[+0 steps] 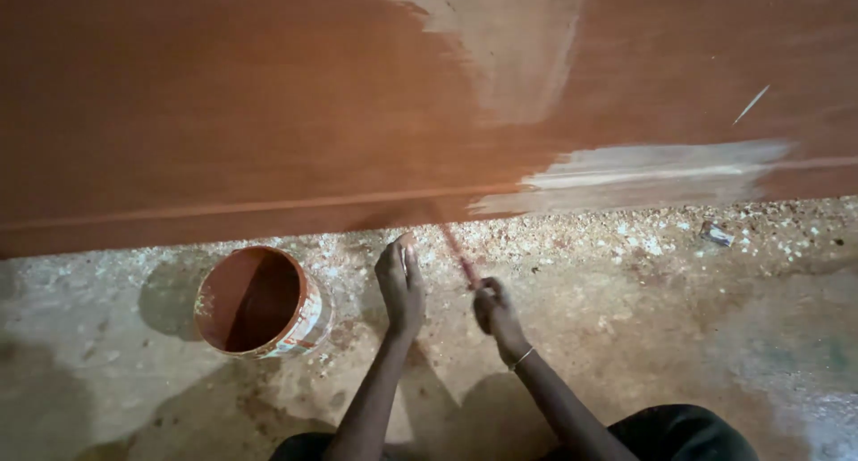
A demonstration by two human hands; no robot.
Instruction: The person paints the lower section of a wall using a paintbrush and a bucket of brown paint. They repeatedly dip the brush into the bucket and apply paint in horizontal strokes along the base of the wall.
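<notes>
The brush (458, 254) is a thin stick with a red-brown stained handle, held at its lower end in the closed right hand (494, 307). It slants up and to the left from the fist, and its tip meets the lower edge of the board (223, 113); the bristles are too blurred to make out. The board is a wide flat panel lying above the hands, coated red-brown over most of its face, with two pale unpainted patches towards the right. The left hand (401, 287) is open, fingers straight, just left of the brush and apart from it.
</notes>
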